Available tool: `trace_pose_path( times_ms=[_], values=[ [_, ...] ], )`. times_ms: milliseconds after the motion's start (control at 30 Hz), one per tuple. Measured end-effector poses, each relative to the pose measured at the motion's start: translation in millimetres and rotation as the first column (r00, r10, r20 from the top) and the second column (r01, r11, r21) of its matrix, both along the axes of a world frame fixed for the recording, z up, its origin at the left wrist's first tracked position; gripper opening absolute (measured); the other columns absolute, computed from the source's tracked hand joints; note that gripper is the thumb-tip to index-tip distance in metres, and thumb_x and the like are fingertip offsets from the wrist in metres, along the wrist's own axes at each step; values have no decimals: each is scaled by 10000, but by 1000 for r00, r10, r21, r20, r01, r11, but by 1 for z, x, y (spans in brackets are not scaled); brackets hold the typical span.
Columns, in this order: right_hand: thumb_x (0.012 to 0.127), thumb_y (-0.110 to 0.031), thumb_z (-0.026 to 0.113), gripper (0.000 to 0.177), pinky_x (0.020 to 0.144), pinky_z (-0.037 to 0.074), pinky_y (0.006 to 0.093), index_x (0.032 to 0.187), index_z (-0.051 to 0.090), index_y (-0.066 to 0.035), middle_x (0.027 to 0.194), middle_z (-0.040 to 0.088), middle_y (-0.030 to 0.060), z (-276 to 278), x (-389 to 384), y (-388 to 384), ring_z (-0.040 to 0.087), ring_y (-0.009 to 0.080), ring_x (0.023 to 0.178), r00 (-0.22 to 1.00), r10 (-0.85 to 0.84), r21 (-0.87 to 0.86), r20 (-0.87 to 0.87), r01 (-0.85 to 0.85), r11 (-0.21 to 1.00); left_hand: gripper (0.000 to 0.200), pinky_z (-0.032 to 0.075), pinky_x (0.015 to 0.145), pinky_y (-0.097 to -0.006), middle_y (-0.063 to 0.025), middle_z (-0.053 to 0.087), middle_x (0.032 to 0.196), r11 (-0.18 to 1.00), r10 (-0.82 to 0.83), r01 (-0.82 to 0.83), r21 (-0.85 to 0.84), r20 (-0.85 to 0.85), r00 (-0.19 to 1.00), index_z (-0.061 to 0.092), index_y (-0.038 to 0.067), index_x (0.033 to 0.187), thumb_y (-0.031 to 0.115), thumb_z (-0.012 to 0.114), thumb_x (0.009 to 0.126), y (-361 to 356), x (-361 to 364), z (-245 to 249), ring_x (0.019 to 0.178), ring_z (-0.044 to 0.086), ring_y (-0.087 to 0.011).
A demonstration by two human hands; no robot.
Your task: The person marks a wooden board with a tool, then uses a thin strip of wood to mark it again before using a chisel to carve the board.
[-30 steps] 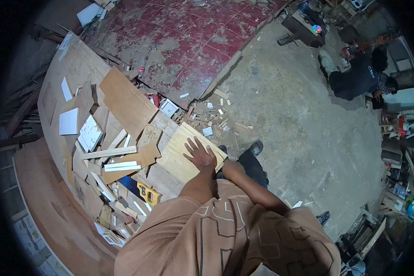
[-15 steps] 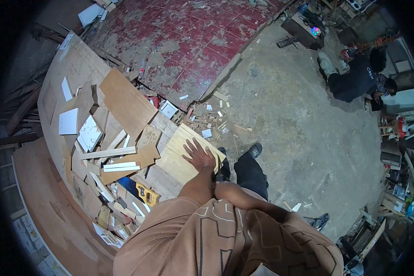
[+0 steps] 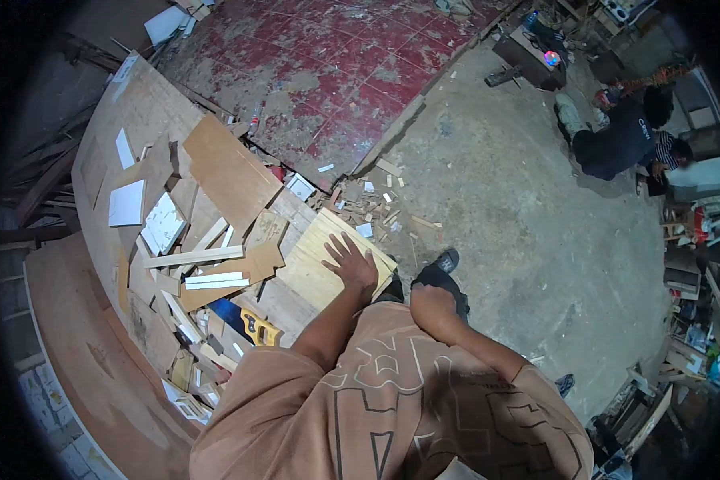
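Observation:
A pale plywood board [image 3: 308, 260] lies on the work surface at the centre. My left hand [image 3: 351, 263] rests flat on it, near its right side, with its fingers spread. Just to the right of the board is my right hand [image 3: 434, 310], in front of my body; its fingers are curled in, and what they hold, if anything, is hidden. A saw with a yellow handle [image 3: 261, 326] and a blue blade lies to the left of my left forearm, among wood offcuts.
A brown panel [image 3: 230, 174], white pieces [image 3: 126, 203] and wood strips [image 3: 194, 257] cover the table at left. Offcuts litter the concrete floor [image 3: 504, 208] beyond the board. Two people [image 3: 616, 144] crouch at upper right. A dark box [image 3: 528, 58] stands behind them.
My right hand has come out from beside my body and moved to the right and slightly up. My left hand stays spread on the board. The view has shifted slightly.

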State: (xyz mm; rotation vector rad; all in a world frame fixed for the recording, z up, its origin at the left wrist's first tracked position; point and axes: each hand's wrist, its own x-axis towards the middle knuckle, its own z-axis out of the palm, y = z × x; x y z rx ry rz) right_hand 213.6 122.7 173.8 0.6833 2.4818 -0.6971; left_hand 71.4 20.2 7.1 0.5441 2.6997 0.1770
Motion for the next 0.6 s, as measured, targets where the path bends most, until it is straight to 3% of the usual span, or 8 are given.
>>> trace_pose_path(
  times_ms=[67,100,167,233,333,400,500,600],
  values=[
    [815,-70,526,166,612,562,438,855,639,44,786,678,231,-6,0,-7,694,371,736,1000,-8,6,-4,8,1000,1072,-37,1015,-751,-268,-179,1533,999,-50,50,6,193,980,-107,29,1494,534,568,833,-8,-13,-17,1389,-183,-510],
    [823,-88,518,182,611,564,442,844,656,29,793,680,230,-14,-1,-10,696,364,723,999,-36,24,-8,36,999,1072,-37,1015,-751,-268,-179,1533,999,-40,40,4,186,982,-107,29,1494,534,568,833,-6,-19,-12,1389,-183,-510],
    [830,-106,510,202,609,566,447,833,673,14,801,683,229,-46,-6,-17,698,356,710,998,-60,41,-16,61,997,1268,-43,1009,-755,-270,-241,1515,969,-67,156,-189,409,910,-199,44,1471,633,645,732,0,-28,5,1380,-227,-497],
    [845,-121,496,233,666,561,462,859,680,19,843,686,229,-98,-12,-22,695,372,772,988,-151,7,-21,151,988,1398,-6,1010,-761,-270,-286,1498,959,-76,185,-215,434,898,-255,53,1450,640,729,649,4,-31,9,1373,-256,-486],
    [852,-135,489,255,726,550,469,903,688,17,890,690,216,-118,-30,-20,687,384,830,985,-172,-27,35,173,985,1419,49,1007,-770,-252,-303,1496,916,-40,226,-332,486,873,-252,92,1459,525,812,626,13,-32,31,1372,-263,-480],
    [848,-122,497,237,721,551,464,903,678,20,922,682,230,-121,-33,-16,685,376,852,989,-131,-47,63,134,990,1420,83,1003,-773,-242,-325,1490,946,73,102,-306,510,857,-252,139,1466,352,862,612,18,-27,40,1374,-260,-477],
    [848,-117,499,227,717,553,459,906,670,20,951,677,241,-119,-35,-18,685,368,871,990,-122,-64,76,127,990,1408,72,1015,-763,-235,-346,1481,929,201,4,-370,513,834,-257,172,1466,230,858,609,29,-22,47,1378,-253,-477],
    [856,-130,489,239,716,553,459,906,673,13,946,681,236,-122,-41,-19,688,366,862,988,-136,-56,78,141,988,1393,43,1032,-746,-236,-347,1480,925,181,27,-380,502,846,-268,164,1460,168,836,611,27,-12,62,1380,-248,-478]
  ],
)
